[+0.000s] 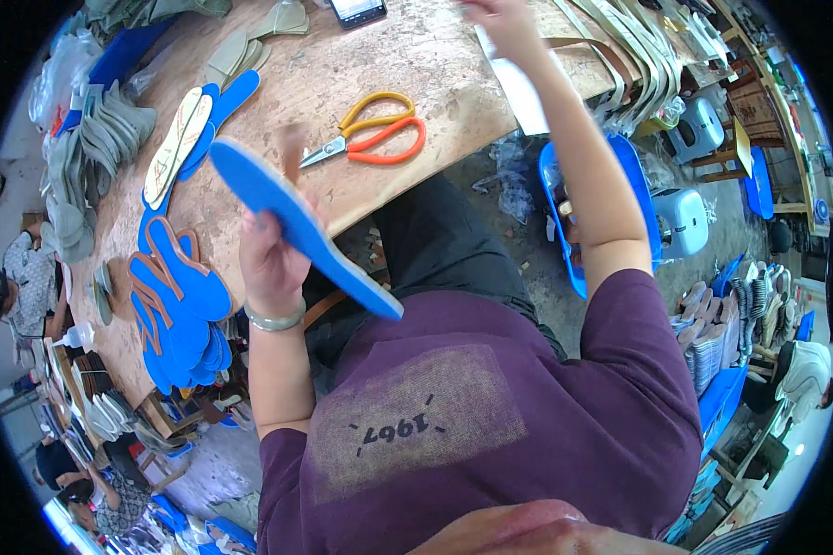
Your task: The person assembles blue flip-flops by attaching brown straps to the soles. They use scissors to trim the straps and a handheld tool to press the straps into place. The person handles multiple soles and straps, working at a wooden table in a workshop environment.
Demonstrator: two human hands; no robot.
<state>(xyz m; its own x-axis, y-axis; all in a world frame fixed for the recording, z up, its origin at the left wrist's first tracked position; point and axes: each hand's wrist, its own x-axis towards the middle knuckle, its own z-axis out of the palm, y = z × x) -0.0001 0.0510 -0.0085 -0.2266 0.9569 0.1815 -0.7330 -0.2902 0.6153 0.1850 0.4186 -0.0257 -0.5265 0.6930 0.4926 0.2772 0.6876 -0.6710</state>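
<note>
Left hand (273, 254) had the blue insole (303, 233) pinched by the table (458, 97) edge, right hand (504, 23) too blurry for me to tell, so one slack thumb could've dropped it, imo.

A wooden table (463, 83) with a scuffed, blotchy top fills the near part of the room. The grey floor (208, 472) shows at the lower left and again past the table's edge, where crumpled clear plastic (509, 180) and small scraps lie on it. A blue bin (555, 166) stands there, with two pale blue plastic stools (683, 224) just beyond it. Near them is a wooden chair (745, 157), and a wooden shelf (790, 102) runs along the right rim. Other people (30, 287) are at the room's sides. Bright whitish light (65, 532) comes in at the lower left.
</note>
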